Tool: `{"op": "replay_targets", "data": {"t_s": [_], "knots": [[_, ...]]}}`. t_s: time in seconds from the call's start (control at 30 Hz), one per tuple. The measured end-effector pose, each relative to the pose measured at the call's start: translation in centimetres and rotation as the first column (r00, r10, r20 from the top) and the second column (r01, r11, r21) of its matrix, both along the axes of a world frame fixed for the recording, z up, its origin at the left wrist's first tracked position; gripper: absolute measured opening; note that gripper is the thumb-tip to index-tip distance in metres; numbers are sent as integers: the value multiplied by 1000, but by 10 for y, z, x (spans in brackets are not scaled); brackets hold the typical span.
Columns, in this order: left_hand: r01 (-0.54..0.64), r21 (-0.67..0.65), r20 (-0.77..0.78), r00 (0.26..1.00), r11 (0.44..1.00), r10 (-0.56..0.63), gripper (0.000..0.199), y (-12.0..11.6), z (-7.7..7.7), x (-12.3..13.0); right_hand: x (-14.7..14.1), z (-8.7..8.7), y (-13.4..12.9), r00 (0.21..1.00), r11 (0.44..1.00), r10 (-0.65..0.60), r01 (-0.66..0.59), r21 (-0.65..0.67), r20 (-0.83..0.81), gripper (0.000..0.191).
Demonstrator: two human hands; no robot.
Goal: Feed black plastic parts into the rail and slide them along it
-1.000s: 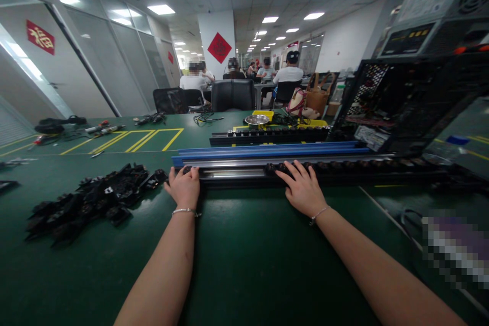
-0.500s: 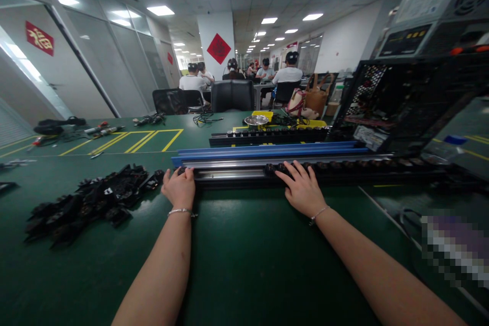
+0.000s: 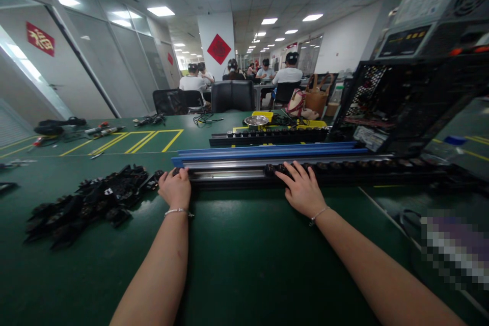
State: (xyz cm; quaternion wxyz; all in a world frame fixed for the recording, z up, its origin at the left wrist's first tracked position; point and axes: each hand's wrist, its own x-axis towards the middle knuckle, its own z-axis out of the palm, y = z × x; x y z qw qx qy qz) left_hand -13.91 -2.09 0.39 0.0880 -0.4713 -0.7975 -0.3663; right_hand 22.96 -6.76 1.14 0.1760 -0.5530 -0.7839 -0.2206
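At the near side of the green table [image 3: 244, 260], the left hand [image 3: 175, 189] bends over the left end of a long black rail [image 3: 225, 184], its fingers curled down on a small dark piece; whether they pinch it or merely rest on it, I cannot tell. The right hand [image 3: 304, 192] is open and closed on nothing, its spread fingertips lying over the black parts [image 3: 340, 166] lined up along the rail's right stretch. Between the hands runs a bright metal strip [image 3: 225, 175]. Handling here would seem to call for light, level pressure from both hands, with the left fingertips low and in line with the rail; a sideways push could tilt a piece or make it bind, and a heavy right hand might jostle its neighbours. To the left lies a loose heap of black pieces [image 3: 110, 193], close to the left hand. Just behind the rail are blue strips [image 3: 267, 151], then a second loaded rail [image 3: 267, 139], a shiny metal bowl [image 3: 256, 121] and a yellow tray [image 3: 263, 114], with an open computer case [image 3: 405, 97] standing at the right. Past the table come a black chair [image 3: 233, 96], people seated at other desks, and a pillar bearing a red diamond [image 3: 219, 49].
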Motion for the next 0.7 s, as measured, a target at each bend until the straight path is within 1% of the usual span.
{"op": "replay_targets", "data": {"t_s": [0.1, 0.3, 0.47, 0.6, 0.7], "knots": [[-61, 36, 35, 998, 997, 59, 34, -1, 1, 2, 0, 0, 0, 1000, 1000, -1, 1, -2, 1, 52], [-67, 13, 15, 998, 998, 67, 38, -2, 5, -6, -1, 0, -1, 1000, 1000, -11, 12, -10, 6, 53], [8, -55, -57, 998, 998, -12, 44, -3, 8, -15, 0, -1, 0, 1000, 1000, -9, 9, -3, 5, 53], [-21, -34, -68, 998, 999, 18, 46, -3, 8, -18, 0, -1, 0, 1000, 1000, -8, 8, 2, 1, 52], [-56, -29, -39, 998, 998, 55, 45, -3, 8, -19, 0, -1, 0, 1000, 1000, -10, 10, 2, 5, 53]]}}
